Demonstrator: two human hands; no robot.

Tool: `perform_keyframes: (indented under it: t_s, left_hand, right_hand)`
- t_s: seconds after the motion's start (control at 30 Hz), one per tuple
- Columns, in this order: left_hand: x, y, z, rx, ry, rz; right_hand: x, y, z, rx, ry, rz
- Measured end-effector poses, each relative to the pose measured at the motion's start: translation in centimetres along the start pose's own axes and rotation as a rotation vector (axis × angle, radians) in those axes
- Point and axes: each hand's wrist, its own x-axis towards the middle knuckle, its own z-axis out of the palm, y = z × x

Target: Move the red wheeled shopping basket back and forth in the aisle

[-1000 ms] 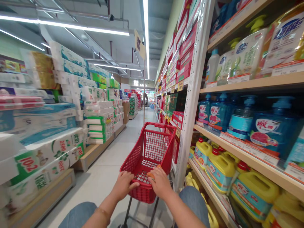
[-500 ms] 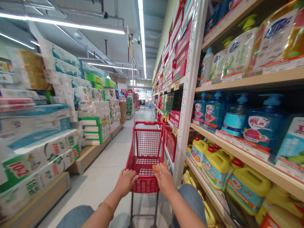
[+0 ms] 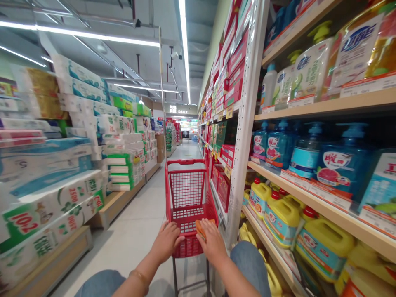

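A red shopping cart [image 3: 187,187] with a mesh basket stands in front of me in the aisle. My left hand [image 3: 166,239] is closed around the left corner of its near rim. At the right corner, my right hand [image 3: 213,239] presses a folded orange cloth [image 3: 201,229] against the rim, its fingers closed over the cloth. The fingertips of both hands are partly hidden. From the far left corner of the cart rises a thin pole [image 3: 163,103]. Several small slots show in the bare basket floor.
Stacked paper packs [image 3: 71,198] line the left on low wooden platforms [image 3: 58,264]. Close on the right, a shelf [image 3: 321,101] holds pump bottles [image 3: 337,159] and yellow jugs [image 3: 280,220]. A white perforated upright [image 3: 239,123] edges the shelving near my right knee [image 3: 249,264].
The far end of the cart has swung left, and its pole has shifted left with it. My hands have moved slightly right and down with the near rim.
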Motion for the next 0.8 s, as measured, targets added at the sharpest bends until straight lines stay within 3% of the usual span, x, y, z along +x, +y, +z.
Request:
perform_keyframes:
  t_s: [0.13, 0.2, 0.3, 0.47, 0.6, 0.7, 0.8]
  left_hand:
    - [0.5, 1.6, 0.8, 0.005, -0.002, -0.057]
    - [0.7, 2.8, 1.3, -0.004, 0.007, -0.067]
    - [0.8, 3.7, 1.4, -0.025, 0.017, -0.013]
    - [0.5, 2.3, -0.1, 0.013, -0.016, 0.132]
    - [1.0, 2.6, -0.3, 0.073, -0.023, 0.100]
    - [1.7, 4.1, 0.5, 0.115, -0.054, 0.037]
    - [2.1, 5.0, 1.1, 0.105, -0.070, 0.030]
  right_hand:
    - [0.2, 0.7, 0.9, -0.056, 0.063, 0.093]
    - [0.2, -0.2, 2.0, -0.062, 0.094, 0.136]
    - [-0.3, -1.6, 3.0, -0.018, 0.095, 0.089]
    - [-1.3, 0.0, 2.2, 0.012, 0.075, -0.032]
    - [-0.6, 1.9, 1.8, 0.003, 0.159, 0.087]
    - [-0.1, 1.0, 2.4, 0.011, 0.173, 0.172]
    - [-0.2, -0.2, 2.6, 0.049, 0.102, 0.090]
